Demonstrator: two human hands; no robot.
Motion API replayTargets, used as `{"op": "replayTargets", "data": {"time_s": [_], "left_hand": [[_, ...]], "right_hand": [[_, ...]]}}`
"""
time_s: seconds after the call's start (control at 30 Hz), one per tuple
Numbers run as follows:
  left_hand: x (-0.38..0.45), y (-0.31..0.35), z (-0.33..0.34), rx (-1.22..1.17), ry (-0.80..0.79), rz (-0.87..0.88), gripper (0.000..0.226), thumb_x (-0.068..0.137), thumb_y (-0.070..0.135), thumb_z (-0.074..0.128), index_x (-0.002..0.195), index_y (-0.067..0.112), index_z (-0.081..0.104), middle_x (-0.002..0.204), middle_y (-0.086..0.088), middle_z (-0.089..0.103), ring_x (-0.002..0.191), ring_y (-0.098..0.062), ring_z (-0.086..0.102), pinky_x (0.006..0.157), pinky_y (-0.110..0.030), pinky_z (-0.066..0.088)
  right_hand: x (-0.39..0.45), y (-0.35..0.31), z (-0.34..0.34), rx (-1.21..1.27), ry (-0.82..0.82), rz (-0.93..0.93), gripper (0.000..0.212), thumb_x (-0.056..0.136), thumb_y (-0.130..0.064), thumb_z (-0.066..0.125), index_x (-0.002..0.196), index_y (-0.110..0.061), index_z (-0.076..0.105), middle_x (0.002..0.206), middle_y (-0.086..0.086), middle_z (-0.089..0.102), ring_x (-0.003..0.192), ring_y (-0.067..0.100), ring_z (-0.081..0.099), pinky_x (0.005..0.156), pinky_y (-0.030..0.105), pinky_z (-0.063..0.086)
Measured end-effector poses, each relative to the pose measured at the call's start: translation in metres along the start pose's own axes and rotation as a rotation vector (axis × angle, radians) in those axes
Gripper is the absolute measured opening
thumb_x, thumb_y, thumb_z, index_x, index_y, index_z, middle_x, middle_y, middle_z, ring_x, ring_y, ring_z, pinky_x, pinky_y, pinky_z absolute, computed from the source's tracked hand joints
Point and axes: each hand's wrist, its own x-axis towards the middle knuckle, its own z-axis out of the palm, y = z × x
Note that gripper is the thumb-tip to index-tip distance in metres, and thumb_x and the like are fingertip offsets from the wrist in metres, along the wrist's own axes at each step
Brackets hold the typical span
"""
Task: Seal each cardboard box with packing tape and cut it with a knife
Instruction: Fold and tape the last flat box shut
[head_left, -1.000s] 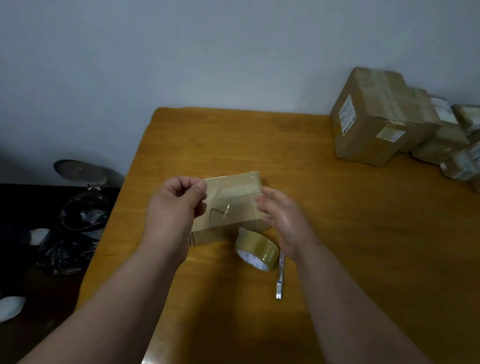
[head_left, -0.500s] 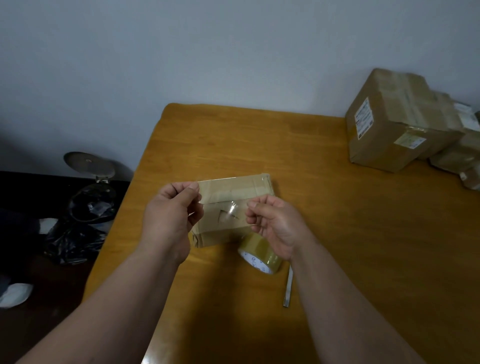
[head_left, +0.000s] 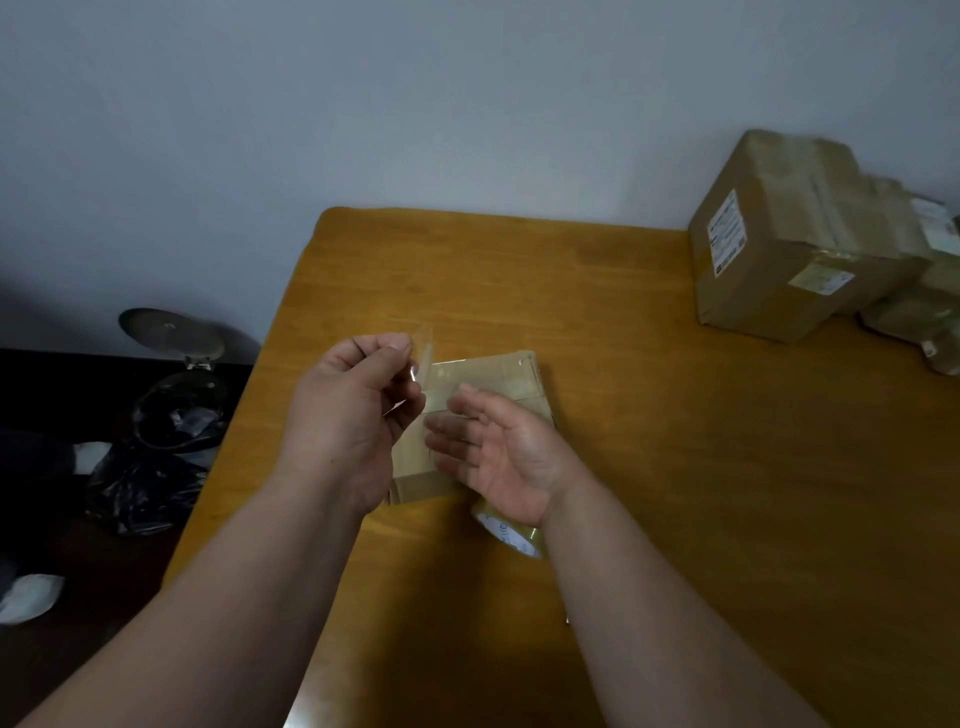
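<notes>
While the left hand (head_left: 353, 415) pinches a clear tape strip (head_left: 425, 353) above the box's left edge, I see the right hand (head_left: 498, 457) spread, palm up, over the box (head_left: 498, 374). Box sits mid-table (head_left: 675, 467); tape roll (head_left: 511, 535) lies just under the right wrist.

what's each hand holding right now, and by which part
The left hand pinches a clear strip of packing tape near its end, between thumb and fingers. The right hand is open, palm up over the small cardboard box, holding nothing.
</notes>
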Motion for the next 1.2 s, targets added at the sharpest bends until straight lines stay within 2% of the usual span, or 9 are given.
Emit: {"op": "replayTargets", "data": {"time_s": [0.17,0.4,0.57,0.73,0.83,0.93,1.0,1.1,1.2], "left_hand": [[0.002,-0.002,0.0,-0.057,0.002,-0.047,0.01,0.093,0.007,0.059,0.087,0.014,0.064,0.063,0.002,0.06,0.053,-0.008,0.054,0.061,-0.025,0.051],[0.011,-0.013,-0.014,-0.066,0.104,-0.057,0.01,0.091,0.008,0.061,0.085,0.015,0.065,0.064,0.002,0.063,0.054,-0.008,0.056,0.056,-0.023,0.052],[0.016,-0.039,-0.034,0.156,0.283,0.01,0.012,0.09,0.014,0.067,0.079,0.018,0.067,0.084,-0.003,0.067,0.077,-0.015,0.059,0.067,-0.027,0.052],[0.015,-0.066,-0.039,0.284,0.369,0.038,0.005,0.089,0.018,0.07,0.085,0.02,0.071,0.078,0.003,0.069,0.071,-0.011,0.059,0.056,-0.021,0.048],[0.021,-0.078,-0.04,0.329,0.422,0.033,0.004,0.088,0.019,0.07,0.084,0.019,0.072,0.08,0.002,0.069,0.072,-0.01,0.058,0.049,-0.016,0.045],[0.026,-0.09,-0.043,0.365,0.46,0.0,0.005,0.087,0.022,0.072,0.082,0.021,0.072,0.089,0.001,0.071,0.087,-0.014,0.063,0.067,-0.028,0.051],[0.029,-0.097,-0.047,0.407,0.479,-0.026,0.005,0.087,0.025,0.072,0.082,0.024,0.072,0.09,0.003,0.071,0.09,-0.016,0.065,0.072,-0.035,0.056],[0.032,-0.105,-0.052,0.483,0.493,-0.035,0.005,0.087,0.03,0.071,0.083,0.027,0.07,0.088,0.006,0.07,0.087,-0.014,0.065,0.072,-0.037,0.057],[0.035,-0.111,-0.054,0.544,0.489,-0.018,0.007,0.088,0.033,0.069,0.083,0.028,0.07,0.085,0.01,0.069,0.084,-0.012,0.064,0.071,-0.037,0.057]], "right_hand": [[0.001,0.001,0.003,-0.002,-0.028,-0.065,0.021,0.092,-0.025,0.061,0.108,-0.011,0.062,0.096,0.006,0.072,0.088,0.018,0.066,0.076,0.029,0.049],[0.001,-0.006,-0.01,-0.197,0.128,-0.186,0.004,0.093,-0.012,0.063,0.091,-0.015,0.065,0.077,0.001,0.071,0.068,0.01,0.062,0.062,0.024,0.047],[0.003,-0.011,-0.021,-0.493,0.328,-0.24,0.009,0.094,-0.018,0.063,0.087,-0.021,0.068,0.086,-0.002,0.068,0.079,0.012,0.06,0.067,0.025,0.047],[0.006,-0.008,-0.026,-0.773,0.461,-0.29,0.012,0.093,-0.022,0.064,0.082,-0.025,0.069,0.076,-0.006,0.067,0.066,0.006,0.058,0.059,0.021,0.046],[0.01,-0.005,-0.028,-0.924,0.469,-0.299,0.007,0.093,-0.024,0.064,0.092,-0.023,0.071,0.078,-0.008,0.067,0.071,0.007,0.062,0.06,0.024,0.051],[0.014,-0.002,-0.027,-1.059,0.491,-0.326,0.015,0.094,-0.024,0.062,0.103,-0.017,0.072,0.082,-0.009,0.066,0.081,0.012,0.065,0.073,0.03,0.054],[0.017,0.0,-0.026,-1.151,0.493,-0.316,0.027,0.096,-0.023,0.06,0.121,-0.014,0.066,0.106,0.001,0.07,0.099,0.016,0.065,0.086,0.033,0.055],[0.022,0.001,-0.027,-1.209,0.484,-0.26,0.057,0.096,-0.023,0.059,0.148,-0.019,0.036,0.137,0.009,0.057,0.123,0.024,0.056,0.101,0.041,0.049],[0.025,0.002,-0.03,-1.297,0.486,-0.3,0.051,0.096,-0.025,0.058,0.143,-0.024,0.038,0.114,0.004,0.064,0.103,0.023,0.062,0.089,0.042,0.054]]}}
